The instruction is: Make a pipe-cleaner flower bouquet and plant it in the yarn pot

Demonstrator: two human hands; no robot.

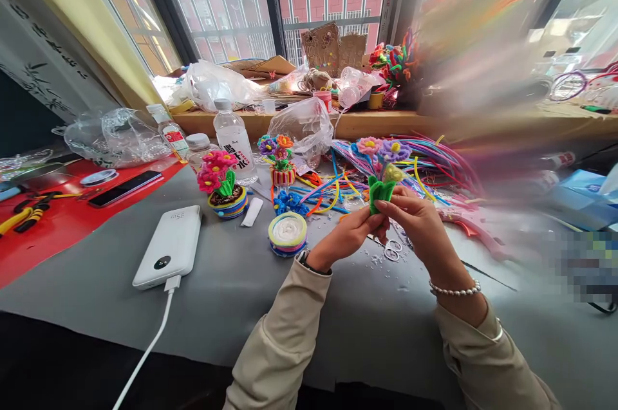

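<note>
Both hands are closed on one small pipe-cleaner bouquet (pixel 382 190), held up over the middle of the table. Pink, purple, blue and yellow blooms top it, above upright green leaves. My left hand (pixel 350 236) pinches its base from the left. From the right, my right hand (pixel 414 220) grips the leaves between thumb and fingers. The stem ends are hidden by the fingers. Left of my left hand sits a round pot (pixel 288 233) wrapped in yellow and blue, with a white filling. A pair of scissors (pixel 393 249) lies below the hands among small clippings.
Finished flower pots (pixel 229 204) stand to the left, near a water bottle (pixel 234 143). A white power bank (pixel 170 248) with a cable lies at front left. Loose pipe cleaners (pixel 333 188) spread behind the hands. A pink glue gun (pixel 476 233) lies right; the far right is blurred.
</note>
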